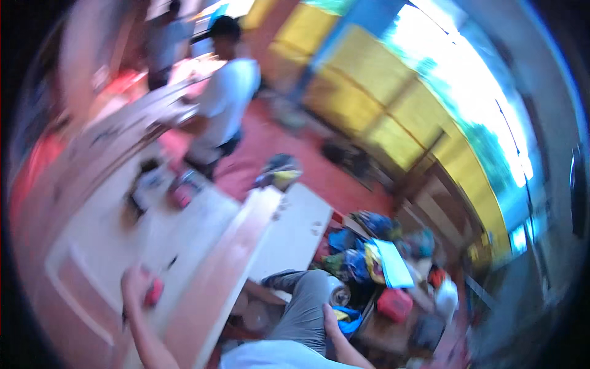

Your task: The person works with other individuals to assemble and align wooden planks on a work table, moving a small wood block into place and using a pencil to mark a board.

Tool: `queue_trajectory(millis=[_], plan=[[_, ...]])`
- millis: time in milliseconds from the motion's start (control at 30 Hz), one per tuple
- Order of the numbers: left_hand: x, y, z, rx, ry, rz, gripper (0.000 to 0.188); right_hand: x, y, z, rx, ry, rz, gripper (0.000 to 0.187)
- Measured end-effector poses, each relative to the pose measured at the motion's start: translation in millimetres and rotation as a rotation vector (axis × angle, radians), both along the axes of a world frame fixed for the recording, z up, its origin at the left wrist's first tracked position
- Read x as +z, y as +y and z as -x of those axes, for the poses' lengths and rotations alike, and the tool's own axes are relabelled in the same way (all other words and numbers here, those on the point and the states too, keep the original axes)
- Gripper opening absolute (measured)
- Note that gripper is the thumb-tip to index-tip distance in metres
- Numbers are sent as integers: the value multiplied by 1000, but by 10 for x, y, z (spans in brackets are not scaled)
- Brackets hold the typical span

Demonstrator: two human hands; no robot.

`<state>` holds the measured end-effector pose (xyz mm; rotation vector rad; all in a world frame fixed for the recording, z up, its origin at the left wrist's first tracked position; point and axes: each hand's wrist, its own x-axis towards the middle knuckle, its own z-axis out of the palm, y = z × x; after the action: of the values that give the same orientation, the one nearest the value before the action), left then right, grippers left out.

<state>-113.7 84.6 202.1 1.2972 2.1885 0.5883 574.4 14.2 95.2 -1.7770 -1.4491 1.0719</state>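
Blurry frame. Your left hand [136, 284] is over the white board [209, 212], fingers curled in, right up against a small red thing [153, 292]; blur hides whether you're gripping it or just touching it. That red thing is at the board's near part, left of the long pale plank [230, 258]. A thin dark item [171, 263] lies just beyond it. Farther up the board: a red-and-dark object [181, 192], with a dark-and-white one [144, 187] to its left.

Your right hand [330, 321] is low, against your grey trouser leg [301, 313], near a round metallic thing [339, 292]; can't tell if the fingers are wide or narrow, or holding anything. Right of that, a pile: light-blue sheet [391, 263], red bundle [394, 304], white item [447, 299]. A person in a white top [230, 89] stands past the board, on the red floor [264, 138].
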Motion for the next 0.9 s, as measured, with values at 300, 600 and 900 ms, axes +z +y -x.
queue_trajectory(millis=[300, 600, 900], plan=[[195, -334, 58, -39, 136, 20, 93, 201, 397, 269, -240, -97, 85, 75], [-47, -415, 43, 53, 199, 13, 63, 556, 1132, 1031, -230, -685, 137, 127], [63, -406, -11, 58, 210, 42, 62, 732, 1881, 1068, -205, -733, 239, 111]])
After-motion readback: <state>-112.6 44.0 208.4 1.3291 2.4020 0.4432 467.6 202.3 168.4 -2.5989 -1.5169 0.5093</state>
